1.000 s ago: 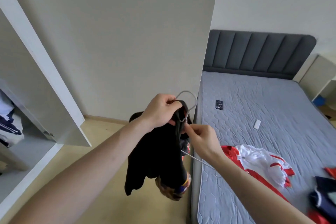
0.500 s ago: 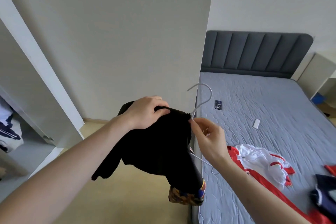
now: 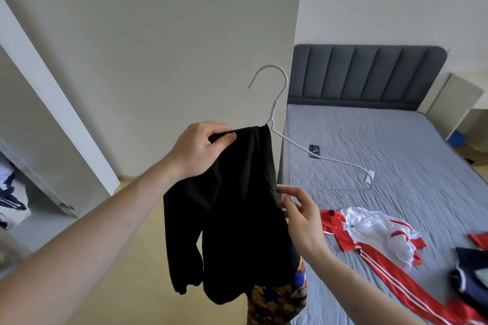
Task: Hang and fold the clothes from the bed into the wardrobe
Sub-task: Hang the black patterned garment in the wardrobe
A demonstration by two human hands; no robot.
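Note:
A black garment (image 3: 232, 219) with a colourful print at its hem hangs over the left side of a white wire hanger (image 3: 274, 103), in the air beside the bed. My left hand (image 3: 200, 148) grips the garment's top edge on the hanger's shoulder. My right hand (image 3: 298, 208) pinches the hanger's bottom bar at the garment's right edge. The hanger's right arm sticks out bare over the bed (image 3: 383, 145). A red and white garment (image 3: 369, 229) lies on the bed. The open wardrobe (image 3: 37, 219) is at the far left.
A phone (image 3: 314, 151) lies on the bed near the wall edge. Dark and red clothes (image 3: 470, 269) sit at the bed's right edge. A white wall panel (image 3: 158, 60) stands between wardrobe and bed. Folded clothing (image 3: 10, 200) shows inside the wardrobe.
The hanger has risen and swung out, its hook and right arm exposed. My left hand spread the black garment along it. My right hand dropped from the hook's neck to the bottom bar.

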